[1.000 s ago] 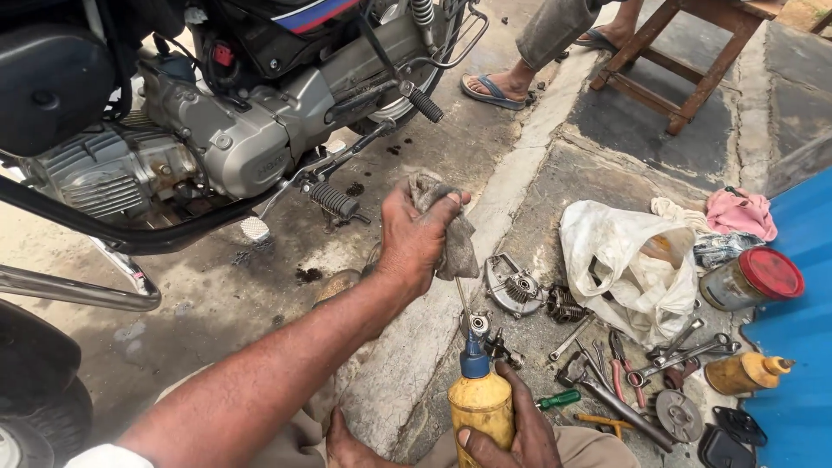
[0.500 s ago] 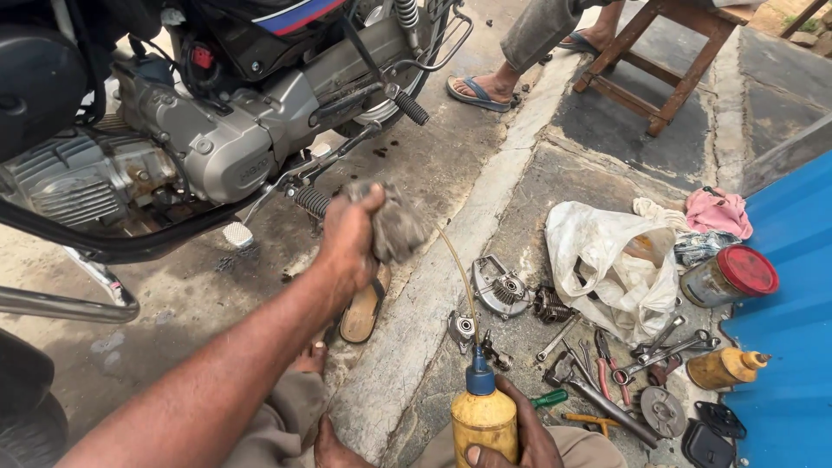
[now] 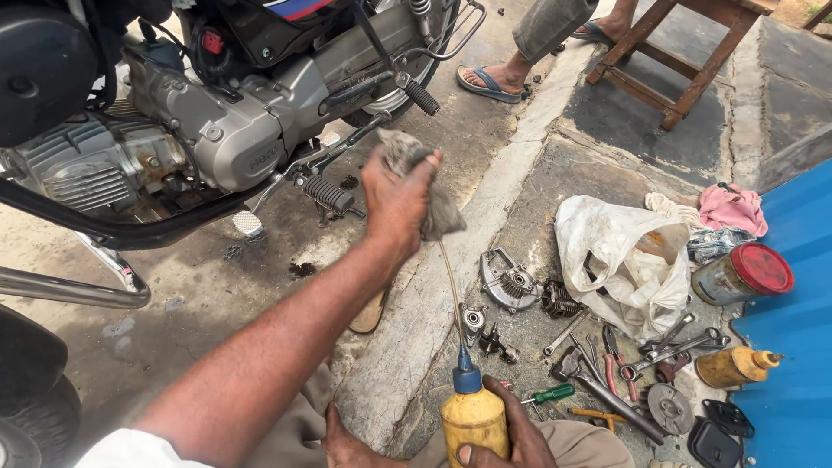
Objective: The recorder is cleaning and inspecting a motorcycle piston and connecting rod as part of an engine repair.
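My left hand (image 3: 394,204) is raised in the middle of the view, shut on a dirty grey rag (image 3: 433,204), just right of the motorcycle's footpeg (image 3: 328,195). At the bottom edge my right hand (image 3: 511,438) grips a yellow oil bottle (image 3: 474,420) with a blue nozzle, held upright. A thin yellowish line runs from the nozzle up to the rag. The motorcycle engine (image 3: 217,130) fills the upper left.
Engine parts (image 3: 511,282), spanners, pliers and a green screwdriver (image 3: 546,396) lie on the concrete at the right, with a white plastic bag (image 3: 620,260), a red-lidded jar (image 3: 745,273) and a second yellow bottle (image 3: 732,366). Another person's sandalled foot (image 3: 494,82) and a wooden stool (image 3: 685,52) are beyond.
My left hand with the rag has shifted a little left and risen toward the motorcycle. The right hand has kept the bottle in place.
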